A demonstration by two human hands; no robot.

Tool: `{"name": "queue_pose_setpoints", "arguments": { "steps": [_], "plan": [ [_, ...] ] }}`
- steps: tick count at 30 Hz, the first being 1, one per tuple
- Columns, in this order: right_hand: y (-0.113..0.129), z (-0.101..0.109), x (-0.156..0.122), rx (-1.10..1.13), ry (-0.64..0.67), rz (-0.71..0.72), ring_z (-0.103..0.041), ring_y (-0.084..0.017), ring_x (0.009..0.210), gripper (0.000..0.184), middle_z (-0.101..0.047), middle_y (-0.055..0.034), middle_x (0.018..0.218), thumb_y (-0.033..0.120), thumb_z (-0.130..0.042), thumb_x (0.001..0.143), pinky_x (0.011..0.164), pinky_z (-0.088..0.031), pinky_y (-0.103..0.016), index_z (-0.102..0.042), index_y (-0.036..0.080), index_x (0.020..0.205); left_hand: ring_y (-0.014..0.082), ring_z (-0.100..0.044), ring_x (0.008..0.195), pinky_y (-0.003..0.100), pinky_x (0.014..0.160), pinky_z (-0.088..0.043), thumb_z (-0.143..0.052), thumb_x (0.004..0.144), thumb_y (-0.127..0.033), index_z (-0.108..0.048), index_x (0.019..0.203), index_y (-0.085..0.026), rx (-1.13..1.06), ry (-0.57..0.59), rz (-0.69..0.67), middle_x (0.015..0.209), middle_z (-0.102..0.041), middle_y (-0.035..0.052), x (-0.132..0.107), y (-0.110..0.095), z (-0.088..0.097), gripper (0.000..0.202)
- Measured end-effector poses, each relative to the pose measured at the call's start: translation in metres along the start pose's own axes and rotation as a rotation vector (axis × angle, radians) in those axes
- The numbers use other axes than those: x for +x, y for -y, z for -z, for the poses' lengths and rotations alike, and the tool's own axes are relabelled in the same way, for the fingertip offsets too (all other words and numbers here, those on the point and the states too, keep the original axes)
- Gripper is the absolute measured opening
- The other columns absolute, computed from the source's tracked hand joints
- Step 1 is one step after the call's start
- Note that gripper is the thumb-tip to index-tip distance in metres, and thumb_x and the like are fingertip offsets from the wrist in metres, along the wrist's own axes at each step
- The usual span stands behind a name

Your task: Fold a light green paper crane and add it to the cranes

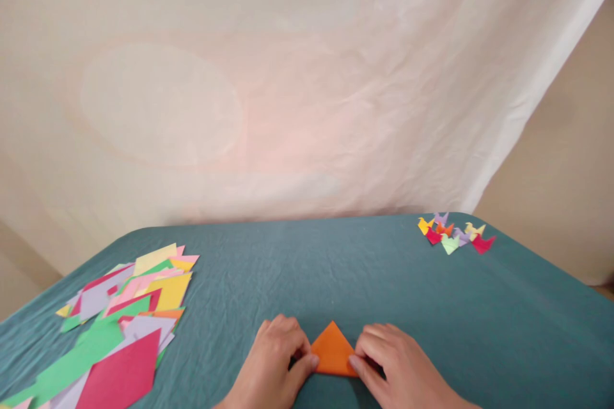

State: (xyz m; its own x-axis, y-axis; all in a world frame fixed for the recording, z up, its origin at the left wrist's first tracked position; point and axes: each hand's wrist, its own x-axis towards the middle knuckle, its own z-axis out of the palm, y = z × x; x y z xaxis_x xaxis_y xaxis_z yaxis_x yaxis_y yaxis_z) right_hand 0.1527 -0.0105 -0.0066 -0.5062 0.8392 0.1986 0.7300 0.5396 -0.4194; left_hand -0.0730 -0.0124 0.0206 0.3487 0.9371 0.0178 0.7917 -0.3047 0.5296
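Note:
A sheet of orange paper (332, 353), folded into a triangle with its tip pointing away from me, is at the near middle of the table. My left hand (278, 361) pinches its left corner between thumb and fingers. At the opposite corner, my right hand (396, 361) grips the paper the same way. The lower edge of the triangle runs straight between my two thumbs. Both corners are partly covered by my fingertips.
Loose coloured paper sheets (122, 374) lie in an overlapping pile on the left. Several small folded paper birds (449, 243) stand together at the far right. A teal cloth (268, 275) covers the table, and a pale curtain (288, 108) hangs behind it.

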Motion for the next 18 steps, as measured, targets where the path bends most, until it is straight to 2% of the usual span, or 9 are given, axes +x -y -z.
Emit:
{"name": "queue_pose_setpoints", "arguments": {
  "steps": [11,18],
  "plan": [
    [0.0024,-0.007,0.0011,-0.059,-0.071,-0.076,-0.054,-0.014,0.065,0.014,-0.059,0.0016,0.067,0.012,-0.058,0.079,0.061,-0.031,-0.026,-0.054,0.019,0.067,0.0189,-0.05,0.079,0.031,0.07,-0.031,-0.046,0.091,-0.027,-0.057,0.073,-0.018,0.2,-0.024,-0.048,0.08,-0.058,0.0023,-0.0003,-0.003,-0.0021,0.023],
    [-0.0013,-0.0046,0.0001,-0.138,-0.077,-0.019,-0.054,-0.014,0.059,0.018,-0.06,0.0016,0.063,0.012,-0.06,0.077,0.056,-0.028,-0.026,-0.054,0.018,0.062,0.0189,-0.052,0.078,0.03,0.07,-0.033,-0.049,0.09,-0.028,-0.058,0.072,-0.018,0.224,0.016,-0.059,0.079,-0.061,0.0024,-0.004,-0.0092,0.0007,0.022]
  ]
}}
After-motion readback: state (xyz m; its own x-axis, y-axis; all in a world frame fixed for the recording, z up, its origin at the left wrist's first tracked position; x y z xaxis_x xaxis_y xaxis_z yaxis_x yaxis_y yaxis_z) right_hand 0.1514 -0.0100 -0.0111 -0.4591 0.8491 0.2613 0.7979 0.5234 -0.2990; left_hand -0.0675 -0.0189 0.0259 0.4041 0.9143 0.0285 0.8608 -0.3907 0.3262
